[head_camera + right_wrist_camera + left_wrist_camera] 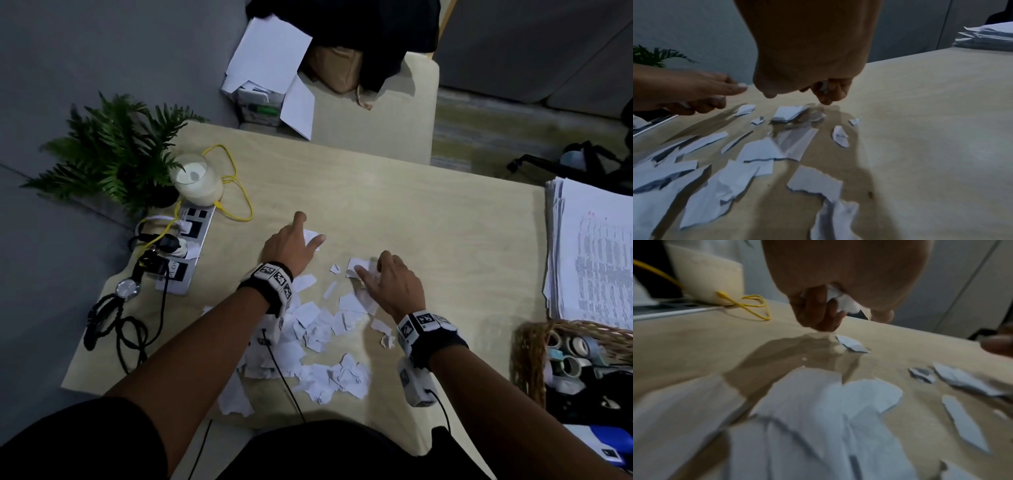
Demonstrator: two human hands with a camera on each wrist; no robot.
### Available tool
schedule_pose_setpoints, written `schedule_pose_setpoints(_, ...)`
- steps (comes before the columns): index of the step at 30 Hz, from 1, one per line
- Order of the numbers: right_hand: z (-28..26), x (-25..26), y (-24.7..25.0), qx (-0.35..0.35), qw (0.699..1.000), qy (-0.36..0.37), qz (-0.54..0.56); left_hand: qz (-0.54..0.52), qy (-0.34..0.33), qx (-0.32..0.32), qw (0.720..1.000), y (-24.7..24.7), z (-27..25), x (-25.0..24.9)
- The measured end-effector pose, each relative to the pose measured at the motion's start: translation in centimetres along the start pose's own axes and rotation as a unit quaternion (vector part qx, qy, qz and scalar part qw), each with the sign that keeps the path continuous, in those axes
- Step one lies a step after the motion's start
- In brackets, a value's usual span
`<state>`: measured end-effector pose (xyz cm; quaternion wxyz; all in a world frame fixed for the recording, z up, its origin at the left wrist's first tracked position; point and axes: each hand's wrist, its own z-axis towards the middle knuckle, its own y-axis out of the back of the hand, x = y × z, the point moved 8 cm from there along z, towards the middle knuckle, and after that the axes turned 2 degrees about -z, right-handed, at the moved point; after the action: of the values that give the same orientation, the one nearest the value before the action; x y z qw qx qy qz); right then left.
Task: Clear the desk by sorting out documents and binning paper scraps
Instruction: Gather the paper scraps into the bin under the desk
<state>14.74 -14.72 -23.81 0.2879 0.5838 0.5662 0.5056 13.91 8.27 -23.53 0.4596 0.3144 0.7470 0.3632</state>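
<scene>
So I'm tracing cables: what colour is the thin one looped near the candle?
Yellow cable, clearest in the head view.

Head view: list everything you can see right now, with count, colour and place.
Scraps: many, white, desk centre and near edge.
Desk: one, light wood.
Document stack: one, white, far-right edge.
Basket: one, woven brown, right, holds tape rolls.
Power strip: one, white, left.
Cable: one, yellow, by strip.
Candle: one, white, back left.
Fern: one, green, back left.
Watch: one, left edge.
Loose sheets: several, white, beyond desk.
Left hand: grips crumpled scraps.
Right hand: pinches a scrap.
</scene>
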Motion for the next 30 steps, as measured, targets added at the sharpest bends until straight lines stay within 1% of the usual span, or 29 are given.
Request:
schedule_pose_setpoints(3,0.6,0.1,-0.2,-0.013,0.997,-0.061,-0.035,0.099,0.009,0.058,0.993,-1.8,0.9,-0.3)
schedule_pose_setpoints(5,0.5,0.4,-0.6,-0.004,0.992,-0.113,-0.052,0.135,-0.012,0.079,0.988,-2.9,1.3,-0.8)
schedule_pose_setpoints(6,0.4,0.8,-1.0,0.008,0.990,-0.127,-0.068,0.141,-0.031,0.083,0.986,-3.3,1.3,-1.2)
schedule_pose_setpoints(7,0.4,1.4,-1.3,0.015,0.988,-0.123,-0.086,0.144,-0.048,0.085,0.985,-3.6,1.3,-1.6)
schedule_pose_setpoints(9,0.2,3.2,-2.2,0.021,0.990,-0.079,-0.112,0.157,-0.078,0.080,0.981,-3.9,1.3,-1.7)
schedule_pose_setpoints(11,0.1,4.2,-3.5,0.043,0.992,-0.045,-0.107,0.169,-0.102,0.062,0.978,-3.9,0.8,-1.8)
schedule_pose_setpoints(13,0.1,4.8,-3.3,0.037,0.991,-0.015,-0.124,0.156,-0.114,0.055,0.980,-3.9,-0.1,-1.7)
schedule_pose_setpoints(15,0.1,4.6,-3.1,0.049,0.991,0.005,-0.126,0.127,-0.116,0.057,0.983,-3.8,-0.4,-1.5)
schedule_pose_setpoints(17,-0.2,3.6,-2.6,0.051,0.996,0.005,-0.072,0.110,-0.119,0.055,0.985,-3.7,-0.2,-1.3)
schedule_pose_setpoints(19,-1.0,1.9,-1.6,0.031,0.999,-0.013,-0.027,0.098,-0.142,0.049,0.984,-3.4,-0.5,-1.6)
schedule_pose_setpoints(20,-1.6,0.8,-1.0,0.017,0.999,-0.026,-0.004,0.097,-0.167,0.041,0.980,-3.5,-0.7,-1.8)
schedule_pose_setpoints(22,-2.6,-1.2,-0.2,0.000,0.998,-0.046,0.045,0.125,-0.185,0.043,0.974,-3.7,-1.1,-2.2)
schedule_pose_setpoints(24,-3.8,-3.8,0.9,-0.028,0.993,-0.069,0.089,0.093,-0.148,0.040,0.984,-3.0,-1.0,-3.1)
schedule_pose_setpoints(25,-4.6,-5.2,1.6,-0.051,0.988,-0.080,0.121,0.064,-0.123,0.041,0.989,-2.7,-1.2,-3.8)
schedule_pose_setpoints(27,-6.8,-8.1,3.1,-0.111,0.969,-0.088,0.202,-0.003,-0.127,0.032,0.991,-2.4,-1.7,-6.6)
schedule_pose_setpoints(30,-11.4,-12.9,5.1,-0.197,0.925,-0.104,0.309,-0.084,-0.189,0.048,0.977,-3.5,-4.6,-14.3)
